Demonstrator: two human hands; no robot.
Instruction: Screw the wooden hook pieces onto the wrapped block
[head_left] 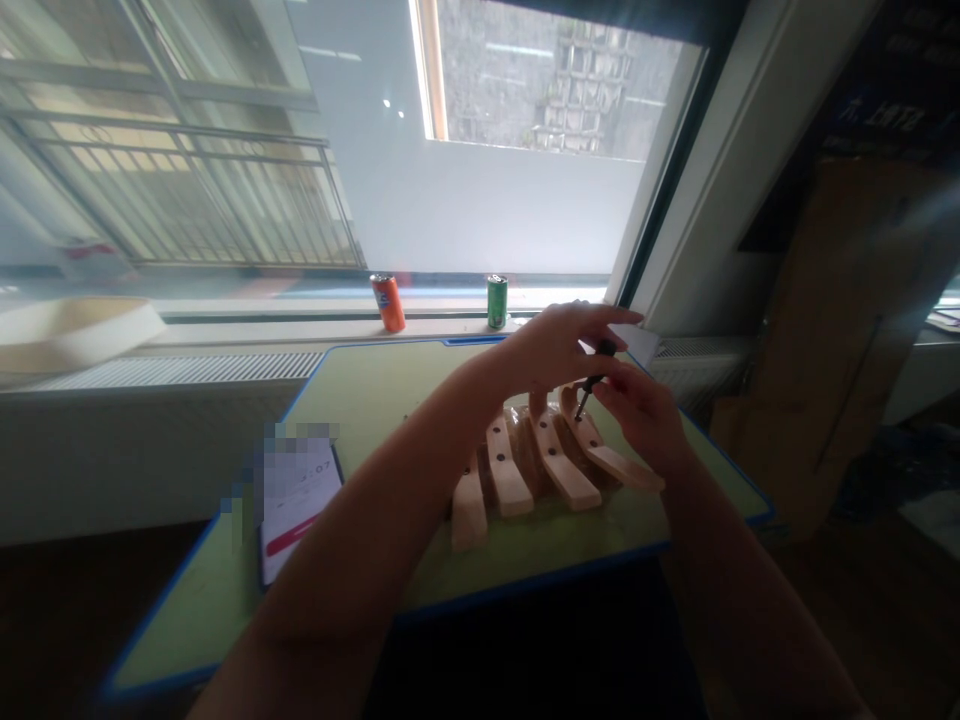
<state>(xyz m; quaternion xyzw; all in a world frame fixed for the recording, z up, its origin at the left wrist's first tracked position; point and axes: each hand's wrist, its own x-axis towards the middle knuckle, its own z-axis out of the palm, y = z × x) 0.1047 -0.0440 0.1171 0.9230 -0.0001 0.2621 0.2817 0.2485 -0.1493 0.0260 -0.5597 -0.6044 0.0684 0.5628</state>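
Observation:
A screwdriver (582,404) with a dark handle stands tilted, its tip at a hole or screw on the rightmost curved wooden piece (597,449). My left hand (562,342) reaches across from the left, thumb and fingers around the handle, one finger stretched outward. Lower down, my right hand (645,408) is closed, with its fingertips pinched at the screwdriver just below the handle. Several similar pale wooden pieces, such as a middle wooden piece (508,484), lie side by side with dark round spots along them. My left forearm hides part of the leftmost wooden piece (469,512).
The pieces lie on a pale green table (360,390) with blue edging, with clear plastic among them. A phone or tablet (300,500) lies at the left. An orange can (388,304) and a green can (496,302) stand on the windowsill. Cardboard (825,350) leans at the right.

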